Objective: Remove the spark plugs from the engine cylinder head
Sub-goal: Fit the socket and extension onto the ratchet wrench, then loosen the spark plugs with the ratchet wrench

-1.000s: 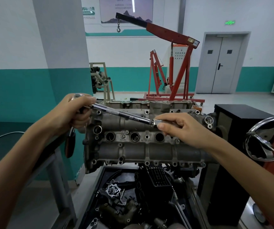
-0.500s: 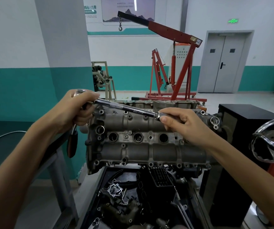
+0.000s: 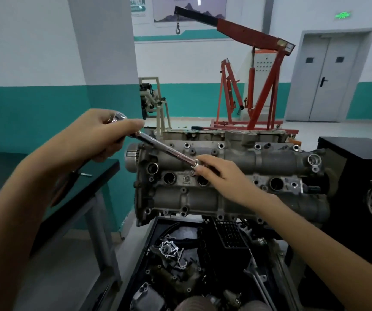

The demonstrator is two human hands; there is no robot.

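The left hand (image 3: pixel 95 136) is gripping the head end of a chrome ratchet with a long extension bar (image 3: pixel 167 151), its fingers curled round the tool and the thumb lying along the top; the shiny rounded ratchet head is showing just above the knuckles. A dark handle is hanging blurred below this hand, and I cannot tell how it joins the tool. The bar is slanting down and to the right across the upper part of the engine cylinder head (image 3: pixel 225 187).

The right hand (image 3: pixel 222 173) is pinching the far tip of the bar, where a small silver socket end is showing, with the fingers bent round it and the palm facing down. This hand is sitting directly over the middle row of the cylinder head, covering part of it.

The cylinder head is lying lengthwise in front of the person, mounted above a black tray of parts (image 3: pixel 180 254). Along its centre line, round spark plug wells are opening upward: one (image 3: pixel 169 178) is lying left of the right hand, another (image 3: pixel 203 181) is sitting just under the fingertips beside the bar's tip, and another (image 3: pixel 276 183) is lying to the right of the wrist. Whether plugs are sitting in these wells is too dark to tell.

Behind, a red engine hoist (image 3: pixel 259 86) is standing near a grey double door (image 3: pixel 335 79).
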